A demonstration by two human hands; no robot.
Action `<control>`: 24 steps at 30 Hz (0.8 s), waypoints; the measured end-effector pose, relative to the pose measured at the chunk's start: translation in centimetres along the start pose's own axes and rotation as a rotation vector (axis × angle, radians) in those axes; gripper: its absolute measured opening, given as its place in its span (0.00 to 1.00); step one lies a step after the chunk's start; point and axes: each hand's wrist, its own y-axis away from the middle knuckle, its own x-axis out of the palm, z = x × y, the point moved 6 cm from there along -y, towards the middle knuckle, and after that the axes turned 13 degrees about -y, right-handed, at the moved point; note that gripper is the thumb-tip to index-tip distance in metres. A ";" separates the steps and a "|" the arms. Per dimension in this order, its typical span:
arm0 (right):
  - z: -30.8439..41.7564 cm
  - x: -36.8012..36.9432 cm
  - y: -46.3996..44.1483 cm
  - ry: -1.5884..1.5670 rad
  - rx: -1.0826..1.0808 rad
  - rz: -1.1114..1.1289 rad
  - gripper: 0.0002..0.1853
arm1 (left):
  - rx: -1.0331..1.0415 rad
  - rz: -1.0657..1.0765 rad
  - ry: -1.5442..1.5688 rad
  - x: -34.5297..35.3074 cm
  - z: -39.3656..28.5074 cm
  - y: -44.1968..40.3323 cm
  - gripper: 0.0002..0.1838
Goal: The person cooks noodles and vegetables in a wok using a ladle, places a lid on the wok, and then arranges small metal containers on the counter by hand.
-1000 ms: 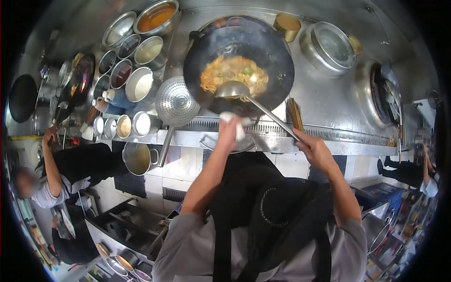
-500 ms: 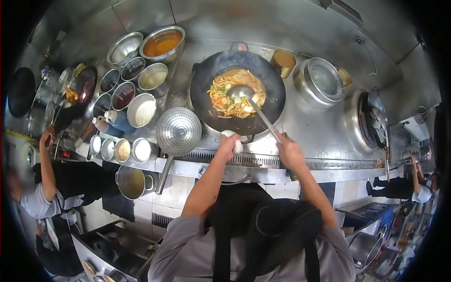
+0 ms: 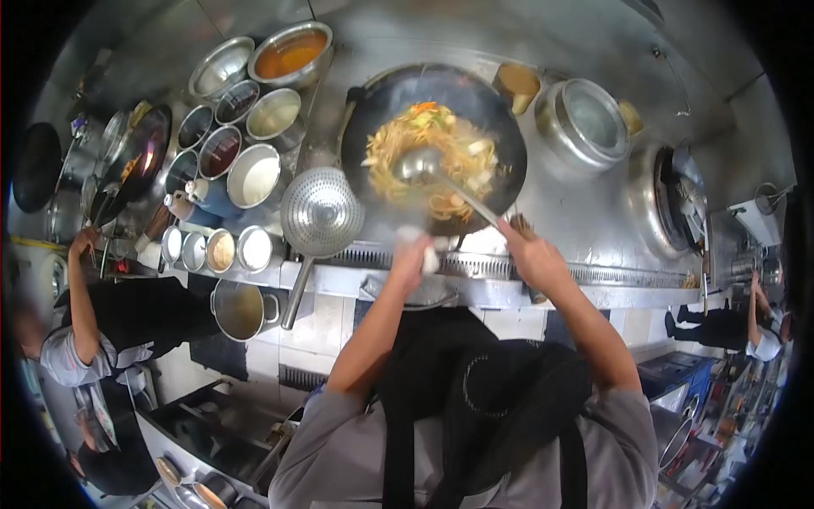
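Two bare hands, both mine, at a round black metal wok (image 3: 506, 127) set on a grey steel counter (image 3: 568, 208). My L hand (image 3: 410, 263) is curled round a bunched white cloth (image 3: 431, 260) at the wok's near edge; can't tell if the fingers also grip a handle thru it. My R hand (image 3: 536, 259) is wrapped round the long handle of a silvery, round-bowled metal ladle (image 3: 418, 163), its bowl in among pale yellow noodles (image 3: 394, 140) w/ white, green & orange pieces. Noodles sit inside the wok, spread over the mid & near side, partly blurred. Step in hand, by my read: stir-frying, mixing noodles w/ veg. Next move calls for, I'd judge, a firm cloth hold on the L & the ladle kept low under the noodles, so none slip over the near rim. L of the wok: a round, perforated steel strainer (image 3: 322, 212), handle poking past the counter's front edge; beyond it, round steel tubs (image 3: 292, 138) of sauces etc. To the R, a big silvery pot (image 3: 564, 153). Far L, a co-worker (image 3: 76, 365) in a grey top.
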 end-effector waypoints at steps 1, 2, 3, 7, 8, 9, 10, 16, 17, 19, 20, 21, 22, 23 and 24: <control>-0.6 -2.2 0.8 0.010 -0.011 -0.018 0.27 | 0.057 -0.091 -0.029 0.4 -0.7 3.1 0.16; -1.9 -4.4 2.4 0.072 0.024 0.049 0.27 | 0.105 -0.186 -0.061 0.3 -0.8 5.8 0.14; -2.7 -5.5 3.1 0.133 0.059 0.119 0.26 | 0.194 -0.193 -0.044 0.8 -1.4 6.1 0.14; -2.0 -3.0 -0.8 0.136 0.039 0.019 0.28 | 0.112 -0.117 0.004 1.2 -0.9 2.3 0.14; -3.6 0.7 -1.9 0.119 0.002 0.021 0.30 | 0.081 -0.137 -0.060 2.0 -2.2 2.1 0.12; -2.3 -0.1 -0.8 0.099 -0.040 0.023 0.30 | 0.093 -0.138 -0.049 1.8 -1.4 2.3 0.14; -0.7 -1.7 0.6 0.082 -0.086 0.014 0.30 | 0.115 -0.134 -0.041 1.3 -0.6 2.8 0.15; -3.9 -3.8 2.0 0.070 0.055 0.013 0.28 | 0.158 -0.183 -0.048 0.6 -0.5 3.0 0.16; -4.3 -1.6 0.6 -0.006 0.018 -0.007 0.27 | 0.153 -0.124 0.032 1.4 -1.1 2.0 0.15; -4.1 -1.6 -0.3 -0.219 -0.100 -0.077 0.24 | 0.175 -0.132 0.032 2.1 -1.9 0.8 0.14; -4.4 -1.6 0.4 -0.216 -0.110 -0.076 0.24 | 0.181 -0.146 0.025 2.1 -2.0 0.5 0.13; -4.7 -1.8 1.0 -0.360 -0.143 -0.110 0.23 | 0.211 -0.111 0.020 1.8 -1.9 -0.5 0.14; -4.7 -2.1 1.4 -0.504 -0.174 -0.148 0.23 | 0.222 -0.113 0.018 1.7 -2.2 -1.4 0.14; -4.5 -2.0 1.6 -0.503 -0.178 -0.153 0.23 | 0.217 -0.118 0.018 1.8 -2.2 -2.1 0.14; -4.8 -2.1 1.8 -0.565 -0.104 -0.186 0.23 | 0.210 -0.120 0.021 1.9 -2.0 -3.0 0.15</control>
